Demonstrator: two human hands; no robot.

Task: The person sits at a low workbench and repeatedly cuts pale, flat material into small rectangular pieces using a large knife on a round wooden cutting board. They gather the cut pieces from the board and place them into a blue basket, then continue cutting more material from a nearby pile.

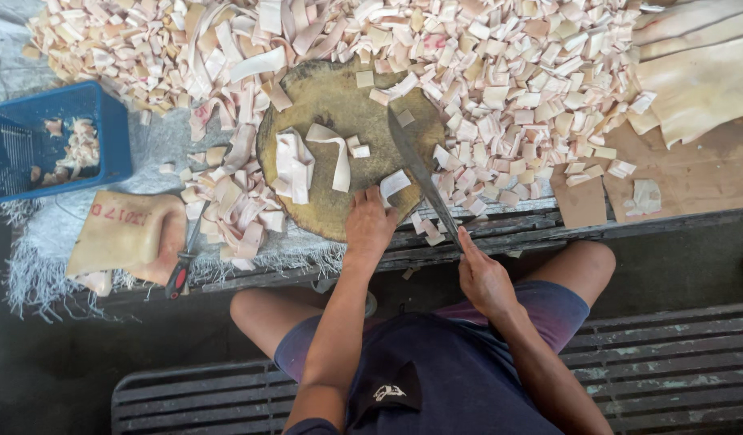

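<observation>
Pale strip piece [393,184] lies on the round block [323,97], pinned under the left hand [369,225] fingertips. Right hand [484,278] grip wraps the knife [420,173] handle; best keep fingertips back from the blade.

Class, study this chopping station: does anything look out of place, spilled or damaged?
Yes. A few cut pieces have slipped off the round chopping block onto the bench slats near the long knife. The block's face looks worn and stained.
</observation>
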